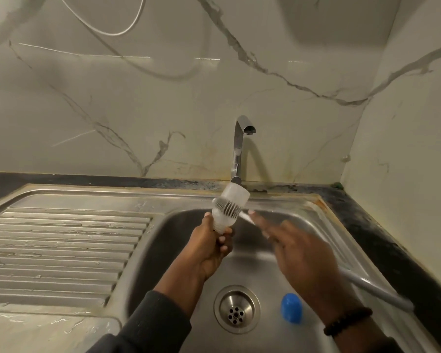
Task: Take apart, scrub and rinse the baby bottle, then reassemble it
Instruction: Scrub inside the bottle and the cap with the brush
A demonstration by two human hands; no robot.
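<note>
Over the sink bowl, my left hand (213, 247) grips the translucent baby bottle (231, 202) by its threaded neck, with the base pointing up and away toward the tap. The bottle has no cap or teat on it. My right hand (299, 253) holds a bottle brush (227, 207). Its dark bristles lie across the bottle's side, and its grey handle (378, 289) runs back to the lower right past my wrist. The hand is blurred by motion. A blue cap (291, 307) lies in the bowl, right of the drain.
The steel sink (168, 240) has a drain (236, 309) at its bottom and a ribbed draining board (61, 250) on the left. A chrome tap (239, 149) stands behind the bottle with no water running. The marble wall closes in at the right corner.
</note>
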